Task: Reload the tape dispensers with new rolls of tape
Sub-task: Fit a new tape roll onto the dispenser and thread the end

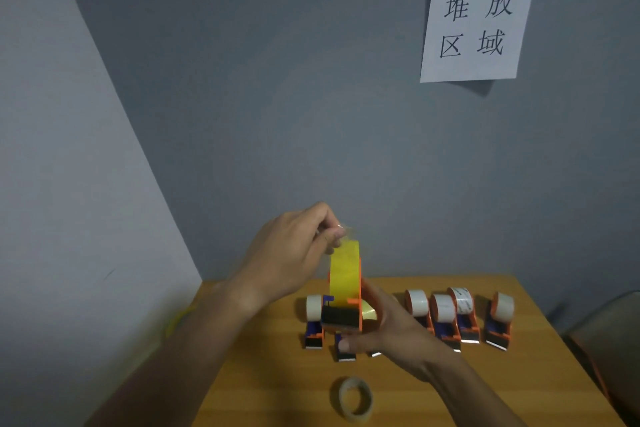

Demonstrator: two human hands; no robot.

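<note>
My right hand [391, 329] holds an orange tape dispenser [341, 317] raised above the wooden table [277, 385]. A yellow tape roll [344, 274] sits in the dispenser. My left hand [291, 253] pinches the loose clear end of the tape [341, 229] above the roll. A row of several orange and purple dispensers with white rolls [443, 312] stands on the table behind. An empty cardboard core [355, 399] lies near the front of the table.
Grey walls meet in a corner at the left. A white paper sign [478, 10] hangs on the back wall. Something yellow [178, 321] shows beside the table's left edge. A grey chair back [609, 333] stands at the right.
</note>
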